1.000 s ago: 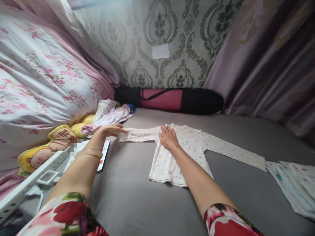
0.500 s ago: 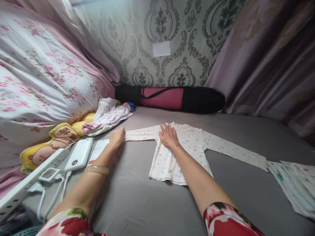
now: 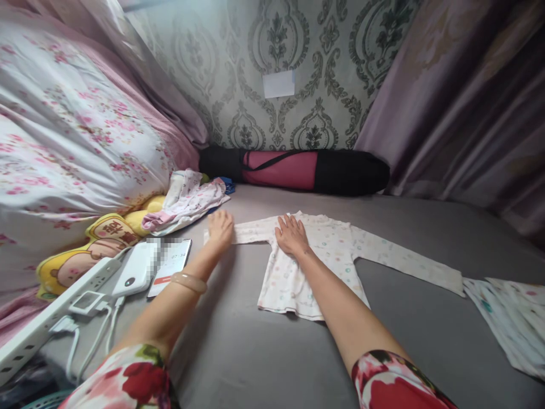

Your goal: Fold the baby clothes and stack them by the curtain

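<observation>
White with small pastel prints, the long-sleeved shirt (image 3: pixel 332 261) lies spread on the grey sheet (image 3: pixel 238 352), its collar towards 12 o'clock and its hem towards 6. Taking the shirt's middle as the clock's centre, 1 sleeve (image 3: pixel 253 232) runs out towards 9 o'clock and the other (image 3: pixel 404 259) towards 3 to 4.

The right hand (image 3: pixel 290 236) rests palm down between 10 and 11 o'clock on the shirt, fingers open and slightly spread, pressing on the fabric without gripping it. The left hand (image 3: pixel 221 227) is over the outer part of the 9 o'clock sleeve, its fingers bent downward and blurred; I cannot tell whether they pinch the cloth or only touch it.

As for progress, the body looks mostly laid out and both sleeves are extended. Light creases show near the hem and along the 9 o'clock sleeve, so the smoothing seems well advanced but incomplete. No fold crosses the body, and neither sleeve is turned in.

Beyond the 3 to 4 o'clock cuff is a flat stack of printed clothes (image 3: pixel 511 321); whether cuff and stack touch is unclear. Loose clothes (image 3: pixel 191 199) lie heaped at 10 o'clock, and a phone (image 3: pixel 181 261) sits at 9, beside a white power bank (image 3: pixel 135 270).
</observation>
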Motion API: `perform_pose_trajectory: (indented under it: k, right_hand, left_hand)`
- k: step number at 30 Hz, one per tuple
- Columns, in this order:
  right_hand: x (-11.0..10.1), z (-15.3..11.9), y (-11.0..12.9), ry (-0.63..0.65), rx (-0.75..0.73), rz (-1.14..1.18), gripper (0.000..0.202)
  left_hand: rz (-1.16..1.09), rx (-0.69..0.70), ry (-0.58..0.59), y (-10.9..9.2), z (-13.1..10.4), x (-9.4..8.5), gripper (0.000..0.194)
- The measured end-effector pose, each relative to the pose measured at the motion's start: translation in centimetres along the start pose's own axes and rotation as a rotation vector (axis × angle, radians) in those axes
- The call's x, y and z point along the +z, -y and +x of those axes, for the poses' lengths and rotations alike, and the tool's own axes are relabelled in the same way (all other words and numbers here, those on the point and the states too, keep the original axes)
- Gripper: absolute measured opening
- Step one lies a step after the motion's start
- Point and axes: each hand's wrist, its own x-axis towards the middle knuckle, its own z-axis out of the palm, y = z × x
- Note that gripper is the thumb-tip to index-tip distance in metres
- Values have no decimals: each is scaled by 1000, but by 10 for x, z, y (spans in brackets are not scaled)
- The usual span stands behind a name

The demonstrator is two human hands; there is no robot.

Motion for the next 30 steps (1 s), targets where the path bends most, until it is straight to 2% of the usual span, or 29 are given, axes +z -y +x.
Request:
perform_pose_trajectory:
  k: [3, 6, 8, 10, 14, 18, 25, 30]
  right_hand:
    - [0, 1, -2, -1, 2, -5, 57]
    - [-2, 0, -4, 33, -19, -41, 59]
    - [-5, -2, -4, 73, -42, -74, 62]
    - [-8, -4, -3, 103, -51, -94, 65]
    - [-11, -5, 1, 79, -18, -50, 60]
    - [-9, -3, 4, 30, 2, -10, 58]
    - [-8, -3, 2, 39, -1, -22, 58]
    - [-3, -1, 0, 8, -11, -22, 58]
  left_hand:
    - [-81, 173, -25, -45, 3, 13, 33]
    - [-231, 356, 12, -90, 3, 38, 37]
    - [-288, 380, 35, -108, 4, 57, 42]
    - [-313, 358, 49, -113, 5, 73, 48]
    - [-264, 309, 46, -92, 8, 97, 56]
    - [-163, 248, 13, -56, 9, 106, 59]
    - [-52, 139, 1, 9, 1, 96, 65]
    - [-52, 79, -18, 41, -1, 80, 59]
